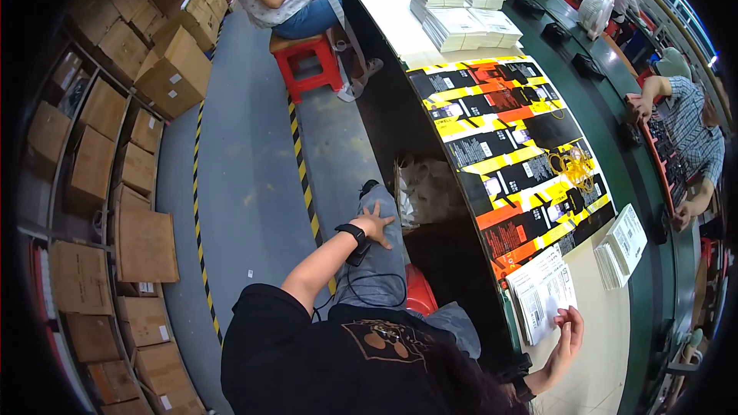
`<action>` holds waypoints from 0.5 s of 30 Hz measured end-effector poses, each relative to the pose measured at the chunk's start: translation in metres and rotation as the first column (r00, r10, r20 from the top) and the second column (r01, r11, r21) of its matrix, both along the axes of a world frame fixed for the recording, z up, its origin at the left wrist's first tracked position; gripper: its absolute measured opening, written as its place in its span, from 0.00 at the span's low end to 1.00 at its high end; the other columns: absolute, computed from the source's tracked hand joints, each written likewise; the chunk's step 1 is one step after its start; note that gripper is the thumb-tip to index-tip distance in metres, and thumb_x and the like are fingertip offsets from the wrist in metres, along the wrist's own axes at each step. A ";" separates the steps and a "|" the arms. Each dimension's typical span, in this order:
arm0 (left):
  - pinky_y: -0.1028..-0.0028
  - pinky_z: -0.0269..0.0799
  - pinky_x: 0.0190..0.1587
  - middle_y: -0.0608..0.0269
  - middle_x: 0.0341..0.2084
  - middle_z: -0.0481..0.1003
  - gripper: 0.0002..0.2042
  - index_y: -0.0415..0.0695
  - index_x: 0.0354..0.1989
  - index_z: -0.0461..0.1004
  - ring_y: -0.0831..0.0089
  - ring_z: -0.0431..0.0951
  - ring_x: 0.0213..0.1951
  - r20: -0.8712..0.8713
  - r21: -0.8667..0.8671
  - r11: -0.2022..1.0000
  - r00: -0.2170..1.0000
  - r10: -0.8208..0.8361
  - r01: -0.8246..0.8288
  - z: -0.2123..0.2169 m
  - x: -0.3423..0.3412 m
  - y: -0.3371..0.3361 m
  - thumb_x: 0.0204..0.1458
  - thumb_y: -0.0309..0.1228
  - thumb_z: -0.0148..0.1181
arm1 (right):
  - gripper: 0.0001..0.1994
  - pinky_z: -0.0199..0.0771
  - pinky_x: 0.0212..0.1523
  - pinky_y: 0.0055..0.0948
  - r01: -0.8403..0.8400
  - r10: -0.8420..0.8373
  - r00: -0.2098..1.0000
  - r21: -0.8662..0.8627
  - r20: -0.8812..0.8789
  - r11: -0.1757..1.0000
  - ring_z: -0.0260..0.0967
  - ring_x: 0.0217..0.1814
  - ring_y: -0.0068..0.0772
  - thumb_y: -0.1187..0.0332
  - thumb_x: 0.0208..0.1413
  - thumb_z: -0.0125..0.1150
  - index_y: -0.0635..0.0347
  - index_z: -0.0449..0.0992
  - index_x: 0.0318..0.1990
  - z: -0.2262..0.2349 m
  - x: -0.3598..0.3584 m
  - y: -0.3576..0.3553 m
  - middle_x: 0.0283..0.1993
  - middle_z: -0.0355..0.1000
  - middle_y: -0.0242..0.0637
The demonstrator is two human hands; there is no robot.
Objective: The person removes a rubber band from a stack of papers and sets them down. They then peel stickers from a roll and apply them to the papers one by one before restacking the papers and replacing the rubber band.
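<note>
1. The left hand is seen resting open, fingers spread, on the person's own knee in grey-blue trousers; nothing is held in it. A black wristband is worn just behind it.
2. The right hand is raised over the pale worktop at the lower right, fingers loosely curled and partly open. Whether the fingertips touch the sheet above them cannot be told.
3. A white printed sheet is found just above the right hand, lying on the worktop with its lower edge near the fingertips.
4. A small stack of white leaflets is placed just to the right of that sheet, apart from the hand.
5. A long spread of black, yellow and orange flat cartons is laid along the worktop, beyond the sheet, with a bundle of yellow bands resting on it.
6. Taller stacks of white paper are set at the far end of the worktop.
7. A clear plastic bag is seen under the worktop's edge, near the left hand's knee.
8. A red stool with another person seated on it is seen further up the grey floor, and brown cardboard boxes are shelved along the left.
</note>
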State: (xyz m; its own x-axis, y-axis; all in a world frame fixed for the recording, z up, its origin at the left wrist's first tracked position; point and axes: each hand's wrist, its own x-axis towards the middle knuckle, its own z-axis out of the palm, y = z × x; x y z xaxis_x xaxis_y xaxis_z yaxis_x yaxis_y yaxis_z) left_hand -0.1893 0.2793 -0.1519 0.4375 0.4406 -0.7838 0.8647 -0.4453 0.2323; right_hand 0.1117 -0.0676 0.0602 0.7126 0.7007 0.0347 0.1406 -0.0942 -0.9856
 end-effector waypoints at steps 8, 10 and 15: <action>0.50 0.47 0.58 0.43 0.62 0.26 0.47 0.66 0.62 0.45 0.30 0.38 0.59 0.003 0.062 0.998 1.000 -0.009 0.009 -0.004 0.001 -0.001 0.30 0.61 0.61 | 0.16 0.60 0.48 0.29 0.002 -0.002 1.000 -0.005 0.015 1.000 0.62 0.40 0.28 0.71 0.54 0.46 0.70 0.65 0.48 0.000 -0.001 0.003 0.41 0.67 0.42; 0.49 0.48 0.58 0.44 0.62 0.26 0.47 0.66 0.62 0.46 0.30 0.37 0.59 0.022 0.062 0.998 1.000 0.014 -0.016 -0.004 0.000 -0.003 0.30 0.59 0.62 | 0.16 0.60 0.48 0.29 -0.001 0.001 1.000 -0.005 0.013 1.000 0.62 0.40 0.28 0.71 0.54 0.46 0.70 0.65 0.48 0.000 0.000 0.000 0.41 0.67 0.42; 0.46 0.48 0.56 0.46 0.62 0.25 0.44 0.65 0.62 0.49 0.32 0.35 0.60 0.064 0.077 0.993 0.995 0.080 -0.085 -0.005 0.001 -0.008 0.32 0.56 0.62 | 0.16 0.60 0.48 0.29 0.014 -0.013 0.999 -0.007 0.035 1.000 0.62 0.40 0.28 0.71 0.54 0.46 0.70 0.65 0.48 0.002 0.001 -0.004 0.41 0.67 0.43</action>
State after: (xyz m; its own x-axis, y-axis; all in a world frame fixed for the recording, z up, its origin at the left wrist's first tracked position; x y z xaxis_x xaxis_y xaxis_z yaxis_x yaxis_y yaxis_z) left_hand -0.1888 0.2713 -0.1565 0.4427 0.5371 -0.7180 0.8847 -0.3923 0.2519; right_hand 0.1123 -0.0712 0.0619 0.7205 0.6913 0.0548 0.1734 -0.1031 -0.9794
